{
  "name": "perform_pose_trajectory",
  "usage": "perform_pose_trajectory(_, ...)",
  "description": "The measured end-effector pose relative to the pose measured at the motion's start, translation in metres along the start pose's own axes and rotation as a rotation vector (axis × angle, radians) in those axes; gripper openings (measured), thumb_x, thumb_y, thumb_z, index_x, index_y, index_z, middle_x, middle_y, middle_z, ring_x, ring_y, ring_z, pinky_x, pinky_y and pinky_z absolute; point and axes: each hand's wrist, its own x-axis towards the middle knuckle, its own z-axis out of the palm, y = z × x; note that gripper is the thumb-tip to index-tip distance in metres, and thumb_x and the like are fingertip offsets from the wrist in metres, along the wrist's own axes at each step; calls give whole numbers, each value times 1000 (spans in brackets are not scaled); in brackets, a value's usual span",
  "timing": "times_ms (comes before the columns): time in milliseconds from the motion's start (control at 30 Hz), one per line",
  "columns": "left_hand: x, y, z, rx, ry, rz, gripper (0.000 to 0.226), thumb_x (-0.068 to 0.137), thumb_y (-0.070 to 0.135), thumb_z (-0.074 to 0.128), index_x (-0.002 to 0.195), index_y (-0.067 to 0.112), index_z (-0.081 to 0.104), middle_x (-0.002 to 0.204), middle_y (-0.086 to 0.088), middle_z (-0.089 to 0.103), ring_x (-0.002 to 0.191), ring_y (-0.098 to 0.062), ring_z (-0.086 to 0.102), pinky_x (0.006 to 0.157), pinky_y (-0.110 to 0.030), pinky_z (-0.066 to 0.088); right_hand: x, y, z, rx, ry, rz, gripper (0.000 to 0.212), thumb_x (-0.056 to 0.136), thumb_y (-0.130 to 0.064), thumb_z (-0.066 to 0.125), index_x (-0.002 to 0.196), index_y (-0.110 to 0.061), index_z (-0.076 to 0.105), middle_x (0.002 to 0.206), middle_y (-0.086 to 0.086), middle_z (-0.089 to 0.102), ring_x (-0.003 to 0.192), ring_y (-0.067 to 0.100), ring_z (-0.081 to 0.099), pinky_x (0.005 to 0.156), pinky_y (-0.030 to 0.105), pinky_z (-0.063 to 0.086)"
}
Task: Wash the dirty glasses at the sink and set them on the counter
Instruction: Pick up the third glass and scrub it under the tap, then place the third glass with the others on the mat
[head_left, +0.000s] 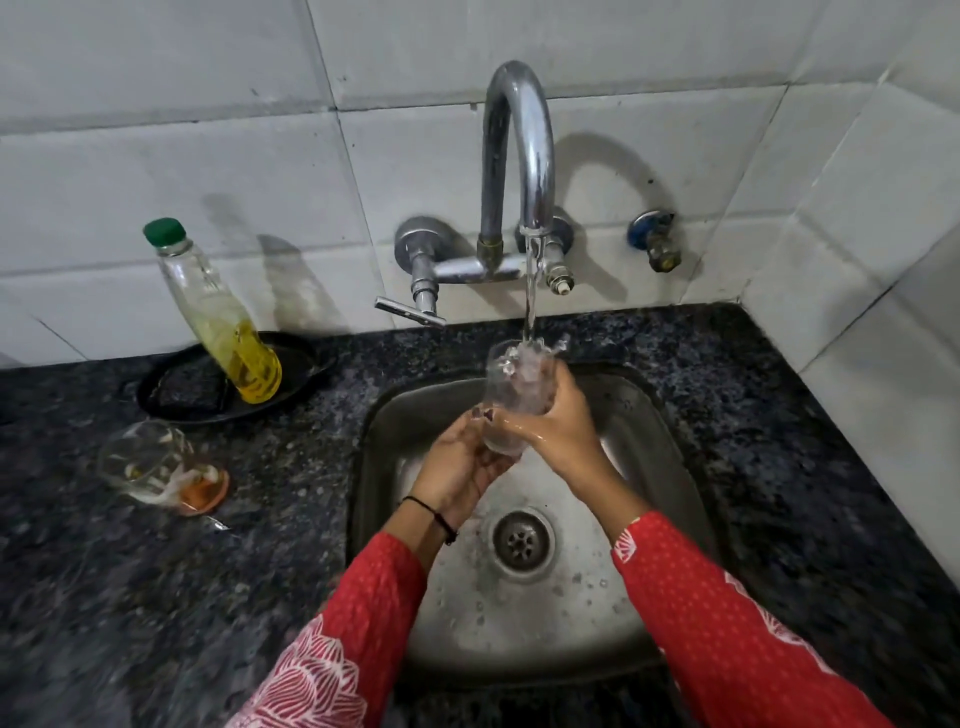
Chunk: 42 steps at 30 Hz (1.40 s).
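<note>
1. The right hand (558, 423) has its fingers wrapped and clamped round the side of a clear drinking glass (511, 397); the left hand (460, 457) cups its base, fingers curled against the lower wall.
2. The glass stands upright over the sink (670, 467), mouth under the running stream (530, 291) from the chrome tap (519, 150), at about 12 o'clock from the drain (522, 540).
3. Wet glass will likely be slippery, rigid and breakable; a full-wall wrap plus base support looks the safest hold.
4. Both forearms in red sleeves rise from 6 o'clock, converging at the glass.
5. A second glass (150, 462) with orange residue stands on the granite counter (104, 597) at 9 o'clock, below the soap bottle (218, 317).
</note>
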Motion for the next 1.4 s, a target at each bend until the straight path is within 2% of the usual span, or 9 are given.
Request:
perform_pose_trajectory(133, 14, 41, 6, 326, 261, 375, 36, 96, 6, 49, 131, 7, 47, 115, -11, 63, 87, -16, 60, 74, -27, 50, -3, 6, -3, 64, 119, -18, 59, 67, -4, 82, 113, -20, 49, 106, 0, 60, 96, 12, 58, 87, 30, 48)
perform_pose_trajectory(300, 23, 82, 24, 524, 557, 620, 28, 98, 14, 45, 71, 15, 54, 62, 0, 59, 53, -17, 58, 59, -31, 50, -9, -3, 0, 193, 33, 39, 82, 77, -10, 76, 143, -24, 30, 109, -2, 64, 95, 3, 62, 85, 20, 50)
perform_pose_trajectory(367, 22, 79, 22, 758, 603, 704, 19, 96, 13, 44, 84, 10, 59, 69, -6, 64, 62, -25, 62, 62, -34, 51, -13, -8, 0, 170, -12, 16, 88, 81, -19, 72, 148, -32, 16, 112, -21, 55, 98, -9, 57, 85, 14, 45)
perform_pose_trajectory(467, 22, 92, 11, 1082, 599, 815, 21, 96, 13, 43, 105, 5, 61, 82, -19, 67, 74, -35, 63, 64, -42, 51, -18, -7, 4, 232, -32, 112, 80, 81, -41, 70, 145, -42, 22, 141, -7, 46, 121, 14, 55, 94, 36, 50)
perform_pose_trajectory(633, 11, 105, 7, 1645, 574, 808, 37, 98, 13, 40, 134, 5, 43, 102, -21, 59, 88, -42, 59, 62, -40, 33, -35, -10, 15, 691, -149, 604, 49, 86, -54, 52, 115, -15, 58, 94, 11, 66, 65, 21, 67, 45, 26, 51)
perform_pose_trajectory(800, 2, 93, 6, 1346, 447, 641, 57, 92, 8, 50, 145, 15, 33, 119, -19, 57, 104, -36, 58, 84, -42, 46, -49, 0, 21, 810, -115, 783, 49, 83, -53, 54, 102, -9, 63, 75, 10, 67, 60, 21, 65, 37, 20, 46)
perform_pose_trajectory(1033, -85, -21, -41, 1056, -102, 310, 69, 73, 2, 57, 137, 19, 42, 139, 2, 48, 128, -9, 45, 110, -23, 35, -76, 28, 28, 667, -133, 828, 51, 86, -54, 51, 94, -6, 66, 66, 10, 68, 50, 21, 63, 38, 19, 47)
perform_pose_trajectory(1133, -119, -54, -42, 736, 10, 262, 68, 65, 29, 69, 127, 37, 42, 130, 14, 53, 119, -5, 53, 103, -27, 43, -99, 39, 35, 503, -130, 836, 50, 91, -56, 47, 80, -11, 67, 65, 8, 66, 56, 21, 61, 52, 26, 48)
perform_pose_trajectory(1400, -149, -22, -68, 558, 271, 372, 44, 74, -3, 75, 113, 7, 56, 100, 8, 66, 86, 13, 63, 76, -7, 46, -118, 32, 60, 28, -123, 499, 31, 102, -37, 35, 112, -11, 46, 73, 17, 65, 38, 22, 59, 34, 27, 46)
